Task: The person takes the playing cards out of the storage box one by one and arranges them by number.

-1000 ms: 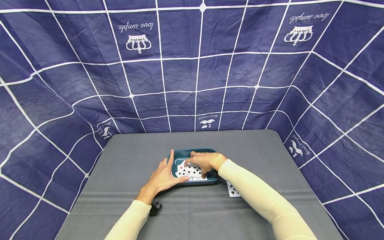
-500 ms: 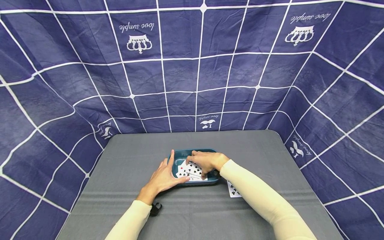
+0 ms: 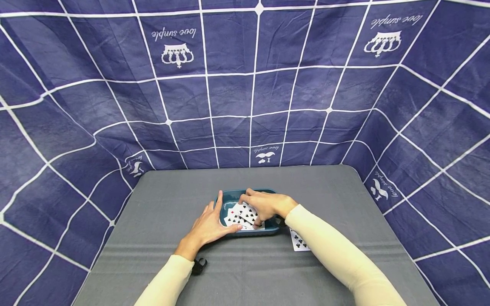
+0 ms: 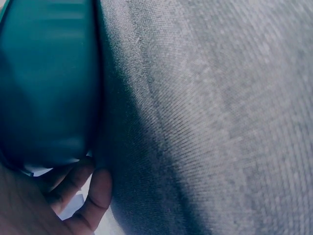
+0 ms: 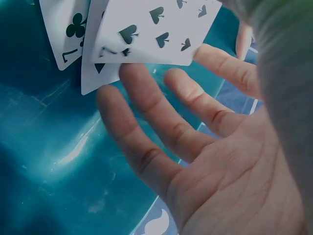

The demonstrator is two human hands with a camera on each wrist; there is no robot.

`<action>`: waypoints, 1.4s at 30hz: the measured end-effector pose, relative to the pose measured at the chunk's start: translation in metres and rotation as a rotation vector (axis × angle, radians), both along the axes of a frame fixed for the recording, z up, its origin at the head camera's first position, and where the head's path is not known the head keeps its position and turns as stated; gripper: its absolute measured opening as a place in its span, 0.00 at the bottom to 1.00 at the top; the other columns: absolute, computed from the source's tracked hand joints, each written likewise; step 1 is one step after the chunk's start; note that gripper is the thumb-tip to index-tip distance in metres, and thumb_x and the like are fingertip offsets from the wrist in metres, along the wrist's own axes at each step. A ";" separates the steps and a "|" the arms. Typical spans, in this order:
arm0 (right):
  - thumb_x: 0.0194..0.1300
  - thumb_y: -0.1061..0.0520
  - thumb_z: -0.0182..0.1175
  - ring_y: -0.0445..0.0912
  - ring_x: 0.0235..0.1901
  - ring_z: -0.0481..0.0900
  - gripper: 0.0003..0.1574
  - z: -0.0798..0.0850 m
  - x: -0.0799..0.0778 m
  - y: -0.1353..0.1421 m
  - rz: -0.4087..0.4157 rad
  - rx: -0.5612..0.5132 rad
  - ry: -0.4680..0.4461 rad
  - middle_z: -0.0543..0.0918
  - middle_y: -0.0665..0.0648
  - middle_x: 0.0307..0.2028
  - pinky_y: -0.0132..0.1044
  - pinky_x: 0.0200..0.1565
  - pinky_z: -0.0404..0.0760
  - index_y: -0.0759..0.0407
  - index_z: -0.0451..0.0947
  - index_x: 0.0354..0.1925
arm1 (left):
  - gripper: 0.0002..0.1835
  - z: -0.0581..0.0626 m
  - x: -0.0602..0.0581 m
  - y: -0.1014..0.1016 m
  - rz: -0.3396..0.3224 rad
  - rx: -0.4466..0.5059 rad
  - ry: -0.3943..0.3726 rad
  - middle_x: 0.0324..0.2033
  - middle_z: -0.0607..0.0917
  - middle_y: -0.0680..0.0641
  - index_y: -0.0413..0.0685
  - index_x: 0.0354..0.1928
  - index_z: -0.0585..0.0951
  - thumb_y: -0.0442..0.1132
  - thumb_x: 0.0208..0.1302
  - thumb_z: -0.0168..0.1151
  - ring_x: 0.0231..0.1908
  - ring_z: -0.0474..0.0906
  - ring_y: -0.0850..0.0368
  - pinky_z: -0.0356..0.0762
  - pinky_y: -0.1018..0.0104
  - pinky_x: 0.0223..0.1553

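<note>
A teal tray lies on the grey table with several loose playing cards face up inside it. At its left end my left hand grips it, thumb along the near rim and index finger stretched toward the far rim. My right hand is over the tray's right part and pinches a playing card by its edges, tilted above the others. In the right wrist view this spade card carries a 7 in its corner, with the fingertips right at its edge. Behind it shows a club card.
Another playing card lies on the grey table, partly covered by the right sleeve. A black strap-like piece is under the left wrist. Blue cloth with white lines stands behind and at both sides.
The right hand has drawn slightly up and to the right, and the pinched card has lifted and tilted away from the cards beneath. The left hand has kept its place.
</note>
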State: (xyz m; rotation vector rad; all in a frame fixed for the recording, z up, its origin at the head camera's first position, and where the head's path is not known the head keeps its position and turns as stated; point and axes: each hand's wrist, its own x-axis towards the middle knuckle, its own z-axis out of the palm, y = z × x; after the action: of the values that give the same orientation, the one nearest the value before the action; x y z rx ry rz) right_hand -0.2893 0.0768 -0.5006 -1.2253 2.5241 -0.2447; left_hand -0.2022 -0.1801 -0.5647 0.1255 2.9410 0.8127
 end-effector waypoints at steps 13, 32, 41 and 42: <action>0.56 0.38 0.94 0.47 0.47 0.87 0.59 0.002 0.001 0.012 -0.005 -0.158 0.084 0.76 0.54 0.68 0.44 0.55 0.90 0.54 0.77 0.76 | 0.82 0.000 0.001 -0.001 0.009 0.006 -0.006 0.88 0.68 0.28 0.63 0.98 0.42 0.88 0.54 0.76 0.84 0.72 0.30 0.84 0.24 0.67; 0.65 0.38 0.88 0.48 0.54 0.85 0.47 0.017 -0.001 0.035 -0.070 -0.242 0.096 0.80 0.55 0.65 0.48 0.61 0.88 0.48 0.81 0.75 | 0.81 0.000 0.000 -0.002 0.006 0.012 -0.011 0.89 0.67 0.29 0.65 0.98 0.41 0.89 0.55 0.74 0.86 0.70 0.29 0.81 0.21 0.69; 0.65 0.35 0.87 0.52 0.56 0.88 0.47 0.018 -0.004 0.055 -0.110 -0.296 0.144 0.80 0.58 0.66 0.54 0.63 0.89 0.49 0.83 0.74 | 0.82 -0.001 0.001 -0.001 0.008 0.012 -0.015 0.88 0.67 0.30 0.64 0.98 0.42 0.90 0.54 0.74 0.85 0.71 0.31 0.82 0.22 0.68; 0.65 0.35 0.87 0.52 0.56 0.88 0.48 0.018 -0.004 0.058 -0.116 -0.301 0.148 0.80 0.58 0.66 0.54 0.63 0.89 0.49 0.83 0.74 | 0.82 -0.001 0.001 -0.001 0.009 0.011 -0.016 0.88 0.67 0.30 0.64 0.98 0.42 0.90 0.54 0.74 0.85 0.71 0.31 0.82 0.22 0.68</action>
State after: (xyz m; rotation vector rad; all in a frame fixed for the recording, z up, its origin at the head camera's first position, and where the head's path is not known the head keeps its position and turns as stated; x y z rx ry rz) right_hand -0.2938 0.1344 -0.4822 -1.2438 2.7657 -0.6015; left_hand -0.2014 -0.1806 -0.5656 0.1054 2.9251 0.8267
